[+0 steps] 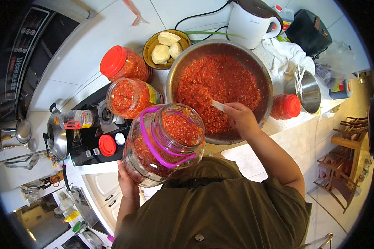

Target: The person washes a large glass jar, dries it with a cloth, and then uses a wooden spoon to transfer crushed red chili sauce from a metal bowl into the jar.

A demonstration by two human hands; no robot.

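Large clear glass jar with a purple handle strap (164,143), centre of frame, about two-thirds full of chopped red chili mash, mouth open and tilted toward the basin, seemingly so the mash can go straight in. Left hand (126,178) cups the jar's lower side from beneath at lower left, fingers wrapped around the glass, closed on it, bearing its weight against the body.

Right hand (241,118), right of centre, is closed in a fist around a pale spoon or scoop handle (218,105); the working end is buried in the mash, so can't tell its shape. The hand rests over the near rim of the wide stainless steel basin (259,68) filled with chopped red chili, upper centre, just beside the jar mouth, so the carry is short.

Outward: open plastic jar of chili (129,97) left of the basin, no lid; its likely red lid (107,145) lies on the black stove below. Red-lidded full jar (122,63) behind it, upper left. Small red-lidded jar (286,106) right of the basin. Yellow bowl with pale chunks (166,50) at top centre, white electric kettle (251,20) top right, small steel pot (309,91) at right. Steel lidded pot (57,135) at left.
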